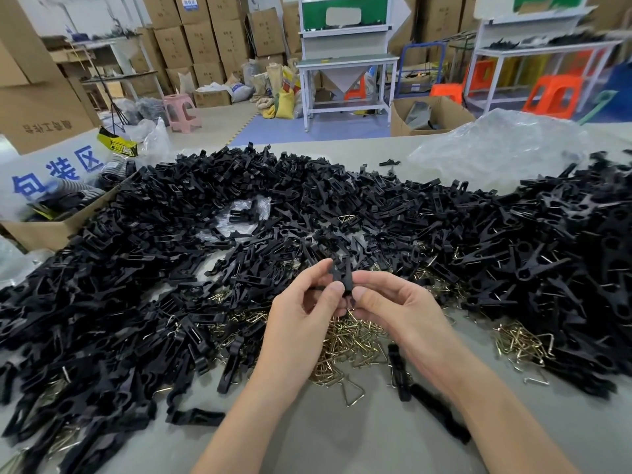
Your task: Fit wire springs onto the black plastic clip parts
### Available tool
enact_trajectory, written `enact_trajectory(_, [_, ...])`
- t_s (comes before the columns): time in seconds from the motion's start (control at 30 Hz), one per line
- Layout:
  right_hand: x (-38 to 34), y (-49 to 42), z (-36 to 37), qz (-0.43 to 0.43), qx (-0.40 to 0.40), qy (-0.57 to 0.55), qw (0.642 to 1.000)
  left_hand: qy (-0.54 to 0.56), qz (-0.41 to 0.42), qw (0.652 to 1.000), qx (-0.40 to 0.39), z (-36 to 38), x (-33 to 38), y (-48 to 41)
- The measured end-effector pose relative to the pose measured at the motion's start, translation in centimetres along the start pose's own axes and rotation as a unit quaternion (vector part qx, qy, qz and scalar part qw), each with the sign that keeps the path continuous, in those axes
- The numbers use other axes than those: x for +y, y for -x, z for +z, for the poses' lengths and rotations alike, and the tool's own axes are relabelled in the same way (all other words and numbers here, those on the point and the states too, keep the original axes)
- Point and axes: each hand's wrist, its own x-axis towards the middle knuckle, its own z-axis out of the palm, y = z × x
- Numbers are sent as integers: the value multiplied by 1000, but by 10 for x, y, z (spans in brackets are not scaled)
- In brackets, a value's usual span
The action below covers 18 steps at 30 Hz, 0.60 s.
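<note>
Pinching one black clip part point(343, 276) upright between both hands, above the brass wire springs point(345, 336) heaped on the bench point(342, 436). Left hand point(301, 313) and right hand point(393, 306) both closing tight on it, fingers point(337, 288) curled in, thumbs pressing. Probably lining the piece up mid-assembly; spring on it or not, impossible to tell. Next up, likely: seating a spring squarely, needing firm, steady pressure.

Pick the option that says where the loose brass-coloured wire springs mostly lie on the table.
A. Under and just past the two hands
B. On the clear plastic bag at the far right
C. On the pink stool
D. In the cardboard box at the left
A: the wire springs lie heaped on the table beneath the left hand and right hand, which pinch a black clip part.
</note>
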Motion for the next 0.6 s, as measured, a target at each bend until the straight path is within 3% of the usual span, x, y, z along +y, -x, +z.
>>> enact_trajectory(0.2, [-1, 0, -1, -15, 16, 5, 1000, 46, -8, 999, -6, 1, 0, 0])
enact_trajectory(0.4, [-1, 0, -2, -20, 43, -20, 999, 62, 24, 997, 48, -3, 1, -2])
enact_trajectory(0.6, [0, -1, -3, -31, 45, -26, 998, 54, -18, 998, -17, -1, -2, 0])
